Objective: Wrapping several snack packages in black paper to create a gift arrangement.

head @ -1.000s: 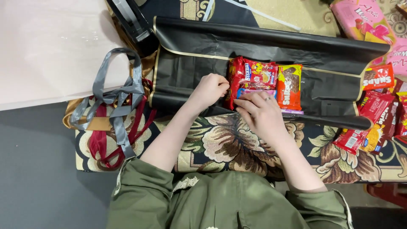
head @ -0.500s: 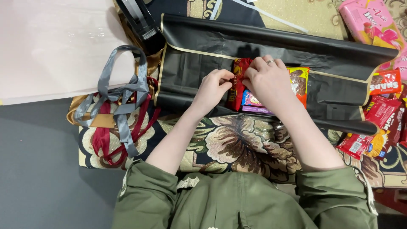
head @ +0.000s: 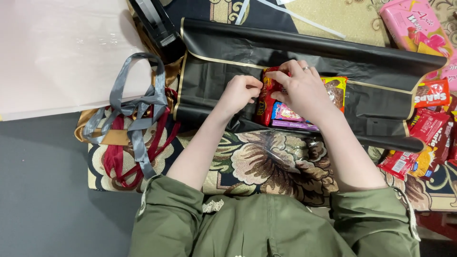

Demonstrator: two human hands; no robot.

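Head view, looking down. Both hands sat over a small stack of snack packs on a black wrapping sheet (head: 219, 81) w/ gold edge, sheet spread across a floral cushion (head: 266, 162). Left hand (head: 240, 93) was curled, fingertips pinched on the left edge of the red snack pack (head: 264, 97), which stood at the left end of the stack. Right hand (head: 302, 85) lay palm-down over the top of the stack, fingers bent and close together, also gripping that red pack near its top; ring visible on one finger. Under the right hand: a pink pack (head: 285, 113), a purple pack (head: 295, 125) at the near edge, and a yellow pack (head: 337, 90) poking out to the right. All touching, roughly side by side in the sheet's middle. Progress, as a judgement: packs looked gathered and being squared up on the sheet, so arranging seemed partway done; sheet's far edge curled up but nothing folded over the packs, not closed, not tied. Grey ribbon (head: 133, 107) and dark red ribbon (head: 116, 159) lay loose at left, untouched, well apart from the hands. More red snack packs (head: 423, 133) and a pink wafer box (head: 412, 26) lay at right, off the stack, not added. Pale pink sheet (head: 62, 52) lay top left. Green sleeves at bottom.
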